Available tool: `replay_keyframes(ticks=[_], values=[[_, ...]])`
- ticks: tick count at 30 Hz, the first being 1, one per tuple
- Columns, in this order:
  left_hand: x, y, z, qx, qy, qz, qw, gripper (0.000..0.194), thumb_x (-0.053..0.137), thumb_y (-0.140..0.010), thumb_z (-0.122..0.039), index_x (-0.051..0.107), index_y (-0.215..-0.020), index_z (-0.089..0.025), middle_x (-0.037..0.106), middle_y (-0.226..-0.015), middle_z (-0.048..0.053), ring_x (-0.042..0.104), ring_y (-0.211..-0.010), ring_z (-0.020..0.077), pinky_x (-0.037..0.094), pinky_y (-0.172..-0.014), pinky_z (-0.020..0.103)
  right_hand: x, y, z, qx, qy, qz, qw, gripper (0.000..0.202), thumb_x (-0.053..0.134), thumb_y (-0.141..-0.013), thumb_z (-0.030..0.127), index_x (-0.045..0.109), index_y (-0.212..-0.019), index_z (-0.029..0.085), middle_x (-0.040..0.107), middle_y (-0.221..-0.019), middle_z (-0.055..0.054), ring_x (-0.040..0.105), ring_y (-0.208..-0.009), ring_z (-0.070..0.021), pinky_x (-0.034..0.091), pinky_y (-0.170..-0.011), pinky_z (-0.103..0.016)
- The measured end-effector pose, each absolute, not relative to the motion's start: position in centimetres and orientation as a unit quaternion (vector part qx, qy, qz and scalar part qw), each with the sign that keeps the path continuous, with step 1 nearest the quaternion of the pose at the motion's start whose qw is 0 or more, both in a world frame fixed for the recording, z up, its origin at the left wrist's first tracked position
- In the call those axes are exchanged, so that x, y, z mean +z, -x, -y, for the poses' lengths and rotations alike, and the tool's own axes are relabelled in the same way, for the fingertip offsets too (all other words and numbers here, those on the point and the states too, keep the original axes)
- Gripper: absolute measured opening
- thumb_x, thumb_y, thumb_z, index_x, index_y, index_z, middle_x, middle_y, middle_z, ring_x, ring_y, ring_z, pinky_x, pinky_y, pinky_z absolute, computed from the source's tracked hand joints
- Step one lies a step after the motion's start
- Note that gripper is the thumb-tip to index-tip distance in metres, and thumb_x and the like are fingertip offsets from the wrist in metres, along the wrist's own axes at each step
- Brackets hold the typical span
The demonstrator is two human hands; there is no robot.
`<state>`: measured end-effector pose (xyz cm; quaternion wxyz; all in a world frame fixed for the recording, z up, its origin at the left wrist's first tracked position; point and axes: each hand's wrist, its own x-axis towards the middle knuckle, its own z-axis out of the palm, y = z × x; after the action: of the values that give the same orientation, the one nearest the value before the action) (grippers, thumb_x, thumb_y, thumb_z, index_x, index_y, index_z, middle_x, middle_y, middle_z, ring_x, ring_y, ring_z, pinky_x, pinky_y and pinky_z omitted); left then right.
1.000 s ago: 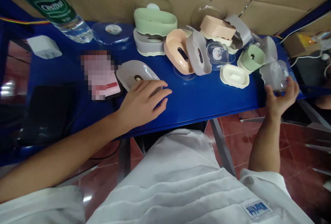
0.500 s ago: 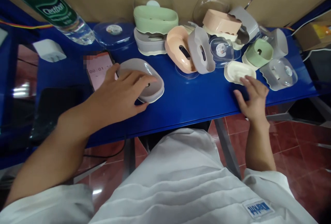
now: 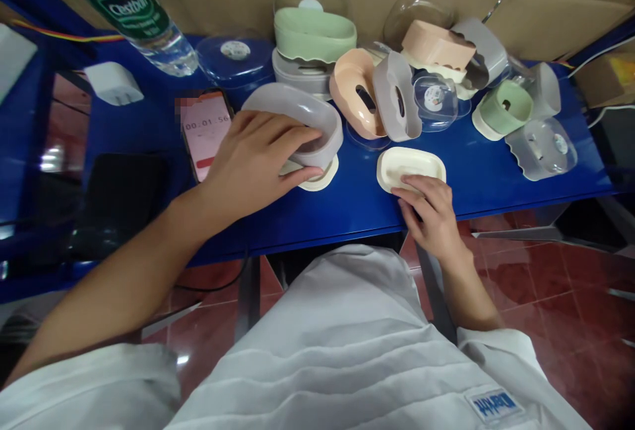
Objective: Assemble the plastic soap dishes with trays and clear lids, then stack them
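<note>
My left hand (image 3: pixel 253 155) grips the near wall of a grey oval soap dish (image 3: pixel 325 112), its thumb low at the near side. The dish tilts above a cream base (image 3: pixel 320 182), which shows partly beneath it; the rest is hidden. My right hand (image 3: pixel 431 212) has its fingertips on the near rim of another cream tray (image 3: pixel 414 162), lying flat on the blue table. Beyond these stand a peach oval shell (image 3: pixel 350 79) and a grey one (image 3: pixel 391 116), both tipped on their sides.
A green dish (image 3: pixel 315 36) sits on a grey one at the back. Clear lids (image 3: pixel 436 102) and more dishes spread to the right. On the left are a phone (image 3: pixel 206 129) showing a timer, a white charger (image 3: pixel 114 83) and a water bottle (image 3: pixel 143 20).
My right hand has drawn the cream tray leftward and nearer, away from the small green dish. My left hand has tilted the grey dish up, exposing the cream base beneath.
</note>
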<state>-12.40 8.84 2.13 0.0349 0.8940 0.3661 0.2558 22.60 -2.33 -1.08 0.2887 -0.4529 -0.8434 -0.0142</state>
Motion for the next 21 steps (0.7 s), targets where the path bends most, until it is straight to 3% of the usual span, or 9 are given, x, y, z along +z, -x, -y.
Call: replay_keyframes(ticks=[4, 7, 10, 14, 17, 21], values=[[1.8, 12.2, -8.8, 0.295, -0.889, -0.35, 0.022, 0.048, 0.07, -0.105, -0.061, 0.066, -0.14, -0.028, 0.078, -0.128, 0.007, 0.073, -0.119, 0.033, 0.054, -0.108, 0.054, 0.2, -17.9, 1.0, -0.001, 0.403, 0.863, 0.304, 0.055, 0.067, -0.108, 0.02, 0.054, -0.161, 0.026, 0.066, -0.157, -0.015, 0.063, -0.146, -0.0327, 0.053, -0.119, -0.053], [2.0, 12.4, -8.6, 0.35, -0.861, -0.368, -0.003, 0.056, 0.075, -0.102, -0.061, 0.062, -0.146, -0.028, 0.076, -0.131, 0.008, 0.071, -0.121, 0.0321, 0.054, -0.107, 0.051, 0.9, -14.1, 0.0, 0.014, 0.362, 0.903, 0.233, 0.049, 0.061, -0.113, 0.026, 0.055, -0.161, 0.019, 0.063, -0.162, -0.016, 0.058, -0.153, -0.03, 0.045, -0.129, -0.052], [2.6, 12.9, -8.7, 0.403, -0.829, -0.388, -0.027, 0.064, 0.076, -0.101, -0.06, 0.057, -0.154, -0.028, 0.073, -0.134, 0.01, 0.069, -0.122, 0.0321, 0.055, -0.106, 0.049, 0.9, -12.4, -1.0, 0.048, 0.349, 0.922, 0.158, 0.056, 0.055, -0.117, 0.04, 0.051, -0.166, 0.014, 0.055, -0.17, -0.017, 0.047, -0.163, -0.031, 0.035, -0.137, -0.057], [2.8, 13.2, -8.9, 0.411, -0.823, -0.389, -0.043, 0.067, 0.069, -0.106, -0.05, 0.05, -0.166, -0.028, 0.063, -0.134, 0.014, 0.063, -0.123, 0.0328, 0.055, -0.106, 0.051, 0.5, -14.4, -1.6, 0.105, 0.378, 0.906, 0.158, 0.05, 0.053, -0.117, 0.046, 0.062, -0.156, 0.015, 0.066, -0.159, -0.015, 0.053, -0.159, -0.0305, 0.037, -0.137, -0.058], [2.0, 12.7, -8.7, 0.345, -0.87, -0.352, -0.013, 0.065, 0.061, -0.111, -0.044, 0.042, -0.171, -0.029, 0.062, -0.136, 0.013, 0.063, -0.123, 0.0308, 0.057, -0.104, 0.05, 0.3, -17.2, -1.5, 0.13, 0.392, 0.888, 0.203, 0.046, 0.055, -0.117, 0.043, 0.061, -0.156, 0.02, 0.071, -0.151, -0.014, 0.06, -0.152, -0.0305, 0.047, -0.132, -0.057], [0.7, 11.4, -7.9, 0.231, -0.921, -0.308, 0.052, 0.049, 0.051, -0.115, -0.038, 0.052, -0.164, -0.029, 0.07, -0.128, 0.012, 0.068, -0.117, 0.029, 0.058, -0.103, 0.05, 0.1, -18.6, -1.2, 0.103, 0.436, 0.849, 0.28, 0.069, 0.064, -0.112, 0.041, 0.035, -0.175, 0.038, 0.055, -0.169, -0.011, 0.052, -0.16, -0.034, 0.05, -0.13, -0.063]])
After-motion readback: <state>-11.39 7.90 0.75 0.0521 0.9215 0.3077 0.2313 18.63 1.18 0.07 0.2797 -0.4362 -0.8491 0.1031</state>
